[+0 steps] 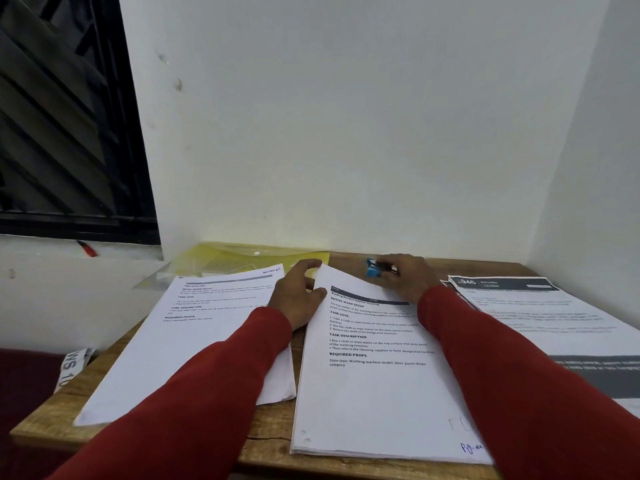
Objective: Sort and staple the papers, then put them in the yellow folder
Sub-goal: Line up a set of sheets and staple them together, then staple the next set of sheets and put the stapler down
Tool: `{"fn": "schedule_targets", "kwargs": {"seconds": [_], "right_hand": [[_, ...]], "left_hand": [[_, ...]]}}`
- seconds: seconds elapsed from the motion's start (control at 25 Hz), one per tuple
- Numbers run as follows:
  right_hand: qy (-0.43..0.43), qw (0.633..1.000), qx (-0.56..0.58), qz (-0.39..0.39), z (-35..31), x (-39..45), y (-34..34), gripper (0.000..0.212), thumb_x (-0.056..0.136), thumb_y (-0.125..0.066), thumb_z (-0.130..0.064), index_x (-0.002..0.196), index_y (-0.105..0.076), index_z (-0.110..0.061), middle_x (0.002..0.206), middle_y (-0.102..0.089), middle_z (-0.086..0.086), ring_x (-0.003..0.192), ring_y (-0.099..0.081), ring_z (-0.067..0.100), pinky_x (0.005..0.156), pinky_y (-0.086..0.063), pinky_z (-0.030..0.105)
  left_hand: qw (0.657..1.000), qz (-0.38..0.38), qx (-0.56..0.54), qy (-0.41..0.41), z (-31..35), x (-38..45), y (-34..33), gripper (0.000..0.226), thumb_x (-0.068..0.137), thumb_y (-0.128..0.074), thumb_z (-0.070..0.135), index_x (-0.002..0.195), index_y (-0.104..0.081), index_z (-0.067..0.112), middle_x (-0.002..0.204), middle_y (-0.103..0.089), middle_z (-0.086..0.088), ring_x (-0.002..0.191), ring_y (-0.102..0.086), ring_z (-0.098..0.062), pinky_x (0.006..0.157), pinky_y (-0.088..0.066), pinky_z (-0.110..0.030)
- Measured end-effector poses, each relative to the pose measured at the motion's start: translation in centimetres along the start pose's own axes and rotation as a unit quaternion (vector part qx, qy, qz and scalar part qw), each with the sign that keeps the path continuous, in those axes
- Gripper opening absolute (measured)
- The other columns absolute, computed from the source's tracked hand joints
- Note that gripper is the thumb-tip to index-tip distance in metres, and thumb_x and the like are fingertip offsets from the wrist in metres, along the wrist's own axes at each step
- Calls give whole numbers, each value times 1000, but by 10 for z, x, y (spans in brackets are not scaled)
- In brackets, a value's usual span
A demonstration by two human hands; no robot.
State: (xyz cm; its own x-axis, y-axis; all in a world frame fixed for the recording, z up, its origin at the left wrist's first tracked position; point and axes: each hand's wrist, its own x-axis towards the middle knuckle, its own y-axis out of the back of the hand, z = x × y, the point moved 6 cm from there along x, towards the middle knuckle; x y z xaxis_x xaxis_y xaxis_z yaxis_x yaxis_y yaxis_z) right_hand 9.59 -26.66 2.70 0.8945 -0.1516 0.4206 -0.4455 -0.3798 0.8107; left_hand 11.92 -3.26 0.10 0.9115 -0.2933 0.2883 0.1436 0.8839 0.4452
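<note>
Pinching the far left corner of the middle paper stack (374, 382) between thumb and fingers, the left hand (300, 295) lifts that corner slightly. The right hand (405, 277) is closed around a blue stapler (373, 268) just beyond the stack's far edge. The yellow folder (249, 259) lies against the far wall, contents unclear. Other papers (194, 341) lie left on the bench (277, 459).

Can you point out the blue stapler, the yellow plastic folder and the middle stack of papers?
Blue stapler (373, 268): head view, its blue front end.
Yellow plastic folder (235, 255): head view, its flap.
Middle stack of papers (374, 393): head view, blank lower page.
</note>
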Motion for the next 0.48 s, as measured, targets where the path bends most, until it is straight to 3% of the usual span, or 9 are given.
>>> {"fn": "schedule_targets", "kwargs": {"seconds": [0.16, 0.24, 0.4, 0.48], "right_hand": [[-23, 999, -23, 0, 5, 4, -13, 16, 88, -67, -19, 104, -68, -20, 106, -71, 6, 102, -61, 27, 85, -43, 32], [-31, 999, -30, -5, 6, 5, -16, 10, 89, -67, -21, 98, -66, -20, 104, -71, 6, 102, -61, 26, 84, -42, 31], [-51, 998, 32, -8, 9, 4, -11, 15, 89, -66, -26, 103, -69, -21, 108, -70, 2, 103, -61, 21, 80, -38, 25], [-76, 988, 121, 63, 10, 2, 14, 23, 89, -68, -29, 111, -68, -21, 110, -69, 0, 101, -60, 16, 83, -39, 24]], "left_hand": [[999, -10, 50, 15, -3, 2, -1, 56, 91, -64, 19, 144, -45, 24, 110, -71, -3, 104, -65, -23, 96, -50, -34], [999, -26, 28, 27, -4, 4, -2, 52, 90, -65, 24, 140, -52, 23, 116, -72, -6, 105, -68, -23, 98, -51, -38], [996, -69, -56, 25, -3, 2, -7, 42, 75, -71, 40, 112, -70, 22, 100, -77, -3, 90, -74, -20, 89, -58, -44], [995, -41, -86, 13, 3, 1, -4, 29, 84, -74, 30, 110, -67, 19, 97, -77, -6, 87, -74, -23, 85, -59, -47]]}}
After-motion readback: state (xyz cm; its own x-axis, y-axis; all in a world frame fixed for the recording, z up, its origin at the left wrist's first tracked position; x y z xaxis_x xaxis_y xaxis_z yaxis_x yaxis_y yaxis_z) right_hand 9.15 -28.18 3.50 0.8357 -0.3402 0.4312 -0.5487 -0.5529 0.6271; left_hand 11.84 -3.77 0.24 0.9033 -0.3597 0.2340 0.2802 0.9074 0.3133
